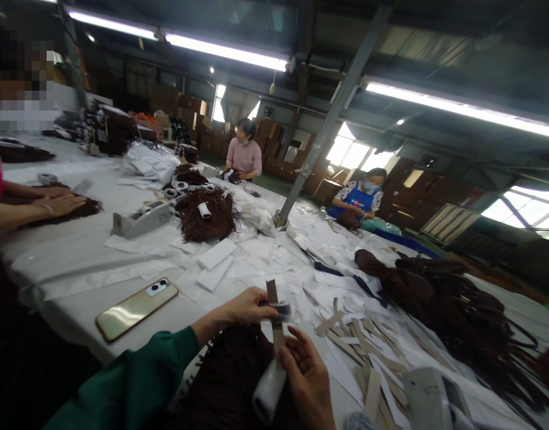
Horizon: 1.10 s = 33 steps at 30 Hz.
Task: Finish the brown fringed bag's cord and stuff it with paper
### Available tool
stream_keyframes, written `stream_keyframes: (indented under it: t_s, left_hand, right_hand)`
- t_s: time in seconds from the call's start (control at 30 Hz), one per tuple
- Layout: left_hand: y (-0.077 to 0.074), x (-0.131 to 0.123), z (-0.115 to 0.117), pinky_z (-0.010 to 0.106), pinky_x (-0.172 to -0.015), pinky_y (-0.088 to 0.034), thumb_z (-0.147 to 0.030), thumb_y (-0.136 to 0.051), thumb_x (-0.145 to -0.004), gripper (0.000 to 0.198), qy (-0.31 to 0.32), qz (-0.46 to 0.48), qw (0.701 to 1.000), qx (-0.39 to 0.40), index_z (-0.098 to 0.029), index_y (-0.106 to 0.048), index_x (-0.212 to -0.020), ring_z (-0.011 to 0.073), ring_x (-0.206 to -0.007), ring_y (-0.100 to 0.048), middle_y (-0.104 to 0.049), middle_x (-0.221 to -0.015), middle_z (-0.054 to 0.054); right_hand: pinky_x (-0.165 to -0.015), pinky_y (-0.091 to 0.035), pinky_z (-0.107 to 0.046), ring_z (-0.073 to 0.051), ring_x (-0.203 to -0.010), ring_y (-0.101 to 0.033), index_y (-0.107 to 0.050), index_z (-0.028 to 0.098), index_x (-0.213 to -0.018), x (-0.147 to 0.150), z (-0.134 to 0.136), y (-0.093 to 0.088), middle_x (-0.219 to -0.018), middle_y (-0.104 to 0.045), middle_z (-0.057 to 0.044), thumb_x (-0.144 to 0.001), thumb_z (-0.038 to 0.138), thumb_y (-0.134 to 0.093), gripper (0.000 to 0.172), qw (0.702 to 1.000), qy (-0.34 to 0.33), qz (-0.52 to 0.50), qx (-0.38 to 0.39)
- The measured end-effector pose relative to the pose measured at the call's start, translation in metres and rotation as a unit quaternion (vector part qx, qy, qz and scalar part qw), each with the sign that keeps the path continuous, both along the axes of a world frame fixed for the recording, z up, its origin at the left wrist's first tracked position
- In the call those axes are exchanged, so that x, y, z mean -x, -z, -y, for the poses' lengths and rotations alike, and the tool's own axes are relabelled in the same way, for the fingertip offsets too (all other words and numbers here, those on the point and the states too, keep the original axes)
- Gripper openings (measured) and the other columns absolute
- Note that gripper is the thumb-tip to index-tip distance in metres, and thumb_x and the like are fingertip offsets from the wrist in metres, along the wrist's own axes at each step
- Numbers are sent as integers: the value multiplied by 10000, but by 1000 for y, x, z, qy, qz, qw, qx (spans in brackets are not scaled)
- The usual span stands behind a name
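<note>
My left hand, in a green sleeve, pinches the upper part of a thin brown strip with a small dark band round it. My right hand sits just below, fingers curled round the strip's lower end and a white paper roll. Under both hands lies a dark brown fringed bundle at the table's near edge.
A gold phone lies to the left on the white table. Several loose brown strips, white paper slips and fringed brown heaps cover the table. A tape dispenser stands further back. Another person's hands rest at left; two people sit at the far side.
</note>
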<state>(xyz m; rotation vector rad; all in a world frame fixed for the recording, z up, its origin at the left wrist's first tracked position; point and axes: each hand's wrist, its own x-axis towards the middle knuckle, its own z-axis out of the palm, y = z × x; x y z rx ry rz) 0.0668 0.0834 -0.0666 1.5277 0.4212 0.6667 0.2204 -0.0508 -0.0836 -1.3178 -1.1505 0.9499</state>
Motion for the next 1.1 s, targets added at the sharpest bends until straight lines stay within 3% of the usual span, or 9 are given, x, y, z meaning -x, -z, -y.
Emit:
stream_keyframes:
  t_s: [0.1,0.2,0.37,0.47,0.53,0.67,0.8,0.93,1.1]
  left_hand:
    - [15,6,-4,232,-704,-430,-210,-628,-718,251,13,-20,1000,1,-112,-729,-925,167,-771,-596,-711,-833,22]
    - [28,9,-3,209,-650,-403,-198,-608,-724,241,15,-33,999,2,-109,-722,-917,134,-698,-563,-688,-778,4]
    - [30,7,1,197,-558,-349,-268,-629,-736,213,42,-55,998,-11,-104,-714,-841,112,-607,-495,-612,-667,-18]
    - [30,3,5,197,-549,-331,-325,-650,-745,237,55,-66,996,-38,-120,-718,-845,107,-599,-466,-578,-656,-30]
    - [33,0,8,198,-564,-328,-336,-656,-751,235,47,-75,994,-62,-131,-719,-846,109,-615,-455,-555,-653,-37]
    - [38,-3,12,202,-592,-340,-240,-635,-737,145,33,-97,991,-91,-143,-720,-804,119,-631,-460,-528,-632,-47]
    - [39,1,14,201,-559,-332,-191,-592,-723,193,44,-103,991,-79,-154,-720,-863,109,-591,-440,-526,-630,-53]
    - [41,1,14,197,-537,-318,-294,-640,-723,254,37,-102,992,-64,-148,-710,-919,103,-591,-433,-522,-646,-49]
    - [48,-5,14,200,-546,-347,-293,-644,-700,250,20,-128,989,-69,-140,-717,-884,111,-597,-473,-538,-641,-44]
  right_hand:
    - [-886,-531,-353,-250,-1023,-646,-605,213,-1117,-3,1,7,-1110,-672,-105,-754,355,-722,407,996,-91,9,-8]
    - [-846,-546,-329,-224,-963,-651,-630,236,-1128,-4,0,7,-1123,-643,-85,-736,277,-721,405,986,-129,83,-58]
    - [-671,-532,-273,-178,-759,-611,-726,233,-853,-5,-13,-5,-822,-601,-45,-825,285,-605,135,940,-14,310,-145]
    - [-849,-503,-371,-254,-995,-599,-714,216,-846,-6,-25,-9,-1038,-645,-102,-844,343,-573,190,918,54,365,-147]
    - [-880,-480,-395,-275,-1024,-603,-706,212,-852,-7,-32,-9,-1066,-677,-103,-848,360,-555,211,920,39,376,-104]
    - [-672,-480,-309,-227,-741,-650,-707,202,-840,-7,-38,-4,-798,-727,-53,-835,359,-544,227,930,9,367,-27]
    - [-650,-451,-289,-218,-725,-651,-696,193,-801,-7,-39,-3,-779,-728,-48,-827,379,-547,240,931,24,364,-26]
    - [-661,-443,-292,-210,-701,-641,-687,193,-785,-7,-40,-4,-766,-724,-39,-823,403,-551,253,932,31,360,-23]
    - [-651,-449,-294,-204,-677,-631,-673,194,-752,-11,-42,-8,-705,-703,-25,-799,382,-568,220,933,-11,359,-5]
